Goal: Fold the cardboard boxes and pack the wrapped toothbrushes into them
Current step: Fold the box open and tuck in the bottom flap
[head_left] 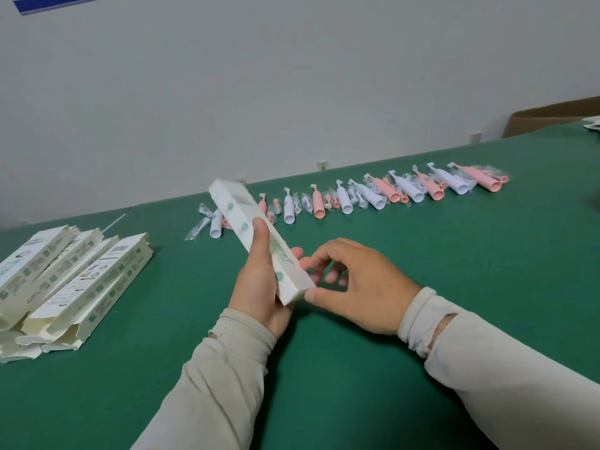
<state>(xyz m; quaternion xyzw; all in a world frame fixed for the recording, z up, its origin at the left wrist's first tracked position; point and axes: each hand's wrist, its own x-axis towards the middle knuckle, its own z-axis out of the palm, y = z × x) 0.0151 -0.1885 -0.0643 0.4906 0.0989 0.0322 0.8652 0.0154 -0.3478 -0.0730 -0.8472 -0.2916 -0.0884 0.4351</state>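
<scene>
Left hand (259, 284) has the box (259, 238) wrapped in its grip, thumb along the top face, fingers curled round the far side, box lifted off the green desk (422, 319) and angled from near-centre up toward the far left. Right hand (354, 287) is in at the near end, thumb on the bottom corner, fingers curled in a loose pinch just beside that end; whether they actually have hold of a flap, I cannot tell. Looks like the near end is being closed or squared up. The toothbrushes (373, 193), pink and white in clear wrap, lie in a long row along the far side, well apart from the hands. The flat boxes (65, 280) sit heaped at the left. Now the risks: squeeze too hard with that left grip and the thin card may crease or collapse. If the near flap isn't tucked fully, a brush slid in from the far end could push straight through and drop out. And the box swings just above the left end of the row, so a careless tilt could scatter those slippery wrapped brushes.
</scene>
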